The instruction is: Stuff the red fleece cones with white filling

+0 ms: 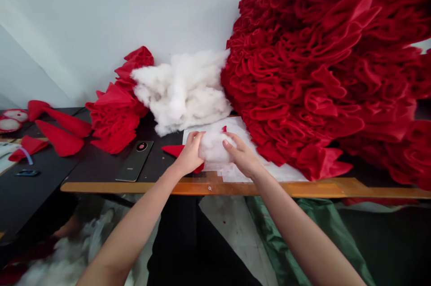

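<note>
Between my two hands is a wad of white fibre stuffing [215, 147], held just above the table's front edge. My left hand [190, 153] grips its left side, and my right hand [241, 153] presses on its right side with the thumb on top. Under and beside my left hand lies a red fabric piece [173, 150], partly hidden by the hand. White paper sheets [235, 125] spread on the table beneath the stuffing. Behind my hands sits a large heap of white stuffing [188, 90].
A huge pile of red fabric pieces [296, 66] rises at the right, with a smaller red stack [116, 117] at the left. A dark phone [135, 161] lies left of my hands. Pointed red pieces [60, 138] rest farther left. Brown tape [134, 187] runs along the table edge.
</note>
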`<state>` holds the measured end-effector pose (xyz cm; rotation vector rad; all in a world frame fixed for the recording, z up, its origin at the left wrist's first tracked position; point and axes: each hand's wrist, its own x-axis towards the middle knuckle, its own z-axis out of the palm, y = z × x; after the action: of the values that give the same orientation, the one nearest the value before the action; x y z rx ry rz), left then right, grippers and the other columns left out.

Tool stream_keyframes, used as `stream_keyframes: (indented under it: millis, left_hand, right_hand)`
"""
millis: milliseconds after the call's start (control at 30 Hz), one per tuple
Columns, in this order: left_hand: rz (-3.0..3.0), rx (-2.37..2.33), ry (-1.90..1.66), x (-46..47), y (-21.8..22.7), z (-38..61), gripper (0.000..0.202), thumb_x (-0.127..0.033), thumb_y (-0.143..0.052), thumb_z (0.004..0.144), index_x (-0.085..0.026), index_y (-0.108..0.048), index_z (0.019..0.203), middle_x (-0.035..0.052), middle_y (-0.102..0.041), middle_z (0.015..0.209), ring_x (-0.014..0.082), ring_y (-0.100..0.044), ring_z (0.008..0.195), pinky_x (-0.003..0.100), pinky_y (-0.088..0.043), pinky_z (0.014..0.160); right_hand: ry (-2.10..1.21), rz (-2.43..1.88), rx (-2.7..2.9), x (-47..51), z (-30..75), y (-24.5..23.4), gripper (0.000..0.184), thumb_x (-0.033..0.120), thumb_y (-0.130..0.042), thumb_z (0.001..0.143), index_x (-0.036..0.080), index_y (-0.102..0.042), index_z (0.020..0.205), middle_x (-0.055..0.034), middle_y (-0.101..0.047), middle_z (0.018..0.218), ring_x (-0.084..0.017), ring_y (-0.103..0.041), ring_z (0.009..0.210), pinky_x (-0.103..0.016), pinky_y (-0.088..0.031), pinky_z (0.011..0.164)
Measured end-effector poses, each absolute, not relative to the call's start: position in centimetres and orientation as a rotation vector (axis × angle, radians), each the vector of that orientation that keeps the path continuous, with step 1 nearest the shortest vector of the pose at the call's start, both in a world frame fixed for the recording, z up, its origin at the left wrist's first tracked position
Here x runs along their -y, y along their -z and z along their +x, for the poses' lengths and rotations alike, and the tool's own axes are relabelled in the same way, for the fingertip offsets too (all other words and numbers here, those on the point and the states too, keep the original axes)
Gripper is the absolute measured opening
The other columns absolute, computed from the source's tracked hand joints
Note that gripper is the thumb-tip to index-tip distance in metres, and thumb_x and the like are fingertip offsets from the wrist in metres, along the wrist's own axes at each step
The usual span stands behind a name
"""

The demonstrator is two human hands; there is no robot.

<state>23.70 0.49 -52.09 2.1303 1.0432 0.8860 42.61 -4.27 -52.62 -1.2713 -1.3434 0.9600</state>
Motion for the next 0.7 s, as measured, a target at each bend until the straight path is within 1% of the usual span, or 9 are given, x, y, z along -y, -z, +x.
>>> stream_keyframes:
  millis: [67,133,233,333,400,467,567,633,700]
  left_hand:
    - [2.203,-1.027,-0.890,-0.5,52.3,23.6,0.045,0.000,-0.049,0.066,-0.012,-0.059,0.108,0.0098,-0.059,0.106,0.0222,-0.057,0.100,0.037,-0.047,0.091]
    - [2.240,-1.005,-0.859,-0.6,52.2,23.5,0.040,0.002,-0.042,0.065,-0.013,-0.064,0.095,0.0065,-0.062,0.091,0.0198,-0.059,0.087,0.034,-0.049,0.083]
    - [2.273,-1.052,-0.837,-0.7,51.8,23.5,0.043,0.002,-0.042,0.060,-0.013,-0.064,0.093,0.0077,-0.064,0.093,0.0217,-0.059,0.091,0.036,-0.047,0.086]
    - [2.263,-1.146,-0.786,-0.6,51.6,24.1,0.043,0.001,-0.044,0.055,-0.012,-0.064,0.091,0.0094,-0.064,0.094,0.0246,-0.057,0.094,0.039,-0.046,0.089]
    - [2.231,-1.161,-0.774,-0.5,51.5,24.3,0.038,-0.001,-0.045,0.054,-0.013,-0.063,0.084,0.0087,-0.062,0.091,0.0247,-0.056,0.092,0.039,-0.046,0.086]
    - [2.112,-1.072,-0.801,-0.2,51.4,23.8,0.034,-0.003,-0.047,0.055,-0.015,-0.062,0.082,0.0076,-0.060,0.093,0.0232,-0.056,0.091,0.038,-0.047,0.085]
    - [1.718,-0.732,-0.712,0.4,51.1,22.6,0.043,-0.011,-0.056,0.063,-0.019,-0.059,0.105,0.0065,-0.060,0.105,0.0212,-0.057,0.095,0.033,-0.048,0.081]
    - [1.473,-0.575,-0.660,0.8,51.1,22.3,0.065,-0.019,-0.068,0.063,-0.025,-0.047,0.124,0.0056,-0.060,0.109,0.0203,-0.059,0.094,0.030,-0.049,0.077]
    - [1.355,-0.615,-0.761,1.1,51.5,22.9,0.077,-0.021,-0.078,0.057,-0.026,-0.045,0.126,0.0045,-0.062,0.106,0.0189,-0.061,0.089,0.028,-0.049,0.074]
  right_hand:
    - [-1.020,-1.276,1.464,5.2,42.9,52.3,0.070,0.059,-0.051,0.083,0.020,-0.036,0.138,-0.0143,-0.041,0.139,-0.030,-0.038,0.129,-0.047,-0.035,0.105]
    - [-0.974,-1.279,1.670,6.2,43.2,51.6,0.086,0.050,-0.066,0.075,0.023,-0.024,0.145,-0.0125,-0.025,0.148,-0.030,-0.028,0.135,-0.046,-0.032,0.108]
    - [-0.864,-1.265,1.853,6.8,43.1,51.3,0.099,0.029,-0.074,0.067,0.031,-0.016,0.147,-0.0096,-0.013,0.150,-0.029,-0.035,0.130,-0.040,-0.046,0.097]
    - [-0.686,-1.242,1.859,6.3,42.0,52.5,0.085,0.012,-0.067,0.066,0.027,-0.032,0.142,-0.0110,-0.030,0.142,-0.027,-0.040,0.126,-0.039,-0.045,0.097]
    - [-0.616,-1.266,1.798,5.7,41.3,53.6,0.066,0.007,-0.059,0.066,0.019,-0.049,0.129,-0.0114,-0.051,0.126,-0.027,-0.049,0.117,-0.041,-0.043,0.099]
    - [-0.679,-1.315,1.681,5.3,41.1,54.3,0.046,0.009,-0.053,0.068,0.016,-0.061,0.113,-0.0086,-0.064,0.105,-0.026,-0.059,0.101,-0.040,-0.046,0.093]
    - [-0.848,-1.316,1.469,4.8,41.4,54.2,0.028,0.020,-0.054,0.072,0.016,-0.065,0.097,-0.0058,-0.068,0.088,-0.024,-0.064,0.082,-0.036,-0.052,0.077]
    - [-0.895,-1.291,1.398,4.3,41.6,53.7,0.026,0.024,-0.056,0.071,0.016,-0.065,0.094,-0.0054,-0.068,0.086,-0.023,-0.064,0.078,-0.034,-0.052,0.072]
    - [-0.899,-1.282,1.416,3.8,41.6,53.1,0.026,0.025,-0.056,0.071,0.016,-0.064,0.094,-0.0051,-0.068,0.086,-0.023,-0.064,0.079,-0.035,-0.052,0.073]
